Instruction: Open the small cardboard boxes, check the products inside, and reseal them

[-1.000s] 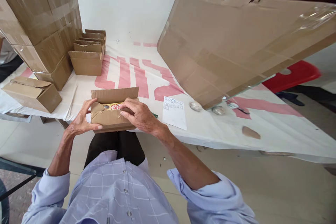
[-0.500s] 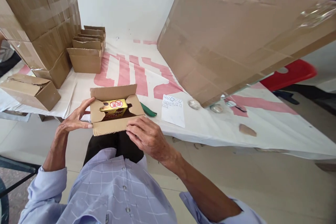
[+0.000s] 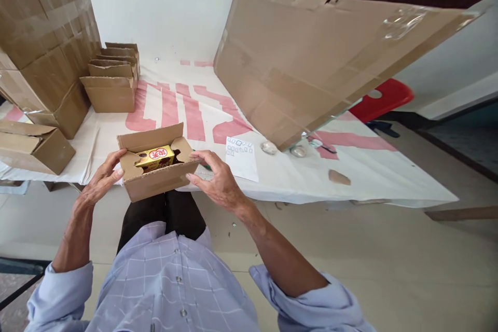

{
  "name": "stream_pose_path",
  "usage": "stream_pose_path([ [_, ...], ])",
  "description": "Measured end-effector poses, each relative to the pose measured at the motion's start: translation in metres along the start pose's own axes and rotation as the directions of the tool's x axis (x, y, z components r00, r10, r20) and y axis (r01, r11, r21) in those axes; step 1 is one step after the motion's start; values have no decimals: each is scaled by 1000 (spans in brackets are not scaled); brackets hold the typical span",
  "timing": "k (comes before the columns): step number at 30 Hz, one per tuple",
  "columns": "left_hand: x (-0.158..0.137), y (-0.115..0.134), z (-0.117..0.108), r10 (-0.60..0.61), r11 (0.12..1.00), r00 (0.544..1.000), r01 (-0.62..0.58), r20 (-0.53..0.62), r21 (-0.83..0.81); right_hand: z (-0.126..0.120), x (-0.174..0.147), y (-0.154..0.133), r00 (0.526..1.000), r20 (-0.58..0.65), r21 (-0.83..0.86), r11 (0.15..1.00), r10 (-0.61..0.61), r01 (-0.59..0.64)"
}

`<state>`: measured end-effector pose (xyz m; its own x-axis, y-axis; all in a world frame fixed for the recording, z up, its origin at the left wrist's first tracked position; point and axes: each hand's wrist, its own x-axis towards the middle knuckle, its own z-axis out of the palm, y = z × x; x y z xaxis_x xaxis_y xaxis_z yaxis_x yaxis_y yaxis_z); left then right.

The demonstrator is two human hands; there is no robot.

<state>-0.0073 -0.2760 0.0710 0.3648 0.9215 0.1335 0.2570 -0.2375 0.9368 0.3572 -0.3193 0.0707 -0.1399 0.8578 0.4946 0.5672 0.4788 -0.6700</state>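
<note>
A small open cardboard box (image 3: 160,181) is held between my two hands at the table's front edge. Its long flaps stand up, and a yellow printed carton (image 3: 155,158) with a red-and-white label lies inside. My left hand (image 3: 101,176) grips the box's left end, thumb toward the front. At the right end, my right hand (image 3: 218,179) has its fingers on the top edge and its thumb lower on the side. A green object (image 3: 206,166), mostly hidden, lies behind the right fingers.
Stacked taped cartons (image 3: 50,46) rise at the left, near several open boxes (image 3: 111,94) and one closed box (image 3: 37,148). A large cardboard sheet (image 3: 311,62) leans at the back. A marked paper (image 3: 241,161), tape rolls (image 3: 299,151) and a cardboard scrap (image 3: 339,177) lie right.
My right hand has moved from the front flap to the box's right end. The front flap now stands up instead of folding outward, and the view has turned right.
</note>
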Motion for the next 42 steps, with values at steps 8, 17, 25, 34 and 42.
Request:
stream_pose_path([
  [8,3,-2,-1,-26,997,1000,25,13,71,-6,5,4,996,63,110,991,70,-76],
  [17,4,-1,1,-6,998,1000,4,29,62,-13,-3,19,992,122,47,999,-12,6],
  [25,4,-1,1,-15,999,999,13,35,52,-17,-6,19,982,176,63,996,-71,61],
  [34,6,0,1,-32,998,999,31,32,47,-20,-13,1,987,129,195,978,-95,68],
  [42,5,-2,0,-17,999,1000,16,22,49,-32,-6,-13,966,205,223,969,-158,111],
])
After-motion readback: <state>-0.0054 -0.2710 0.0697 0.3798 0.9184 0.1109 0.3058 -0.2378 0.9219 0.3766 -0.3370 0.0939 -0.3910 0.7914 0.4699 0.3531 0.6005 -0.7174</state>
